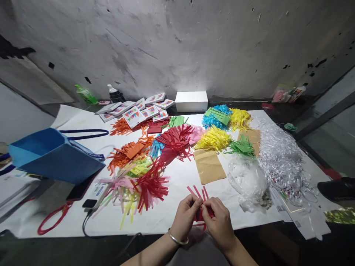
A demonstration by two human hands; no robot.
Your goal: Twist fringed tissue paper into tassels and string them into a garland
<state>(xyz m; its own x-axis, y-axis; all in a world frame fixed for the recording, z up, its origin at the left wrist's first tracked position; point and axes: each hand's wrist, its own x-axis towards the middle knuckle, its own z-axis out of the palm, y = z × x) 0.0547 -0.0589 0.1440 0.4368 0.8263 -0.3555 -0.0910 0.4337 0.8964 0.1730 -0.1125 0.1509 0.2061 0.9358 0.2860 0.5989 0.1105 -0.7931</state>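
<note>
Near the table's front edge, my left hand (186,213) and my right hand (218,218) are together, both closed on a red fringed paper tassel (205,193). Its strips fan out beyond my fingers and hang a little below them; the middle is partly hidden by my hands. My left wrist wears a silver bangle. Ahead of my hands lies a brown paper piece (210,168). To the left sits a heap of fringed tassels, with a red tassel (151,186) on top. A clear plastic bag (246,183) is right of my hands.
A blue bag (55,159) stands at the left, near a white power bank (97,192) with a cable. Picture cards (134,116) and a white box (191,101) line the back. Yellow tassels (213,138) and a pile of white string (280,159) lie to the right.
</note>
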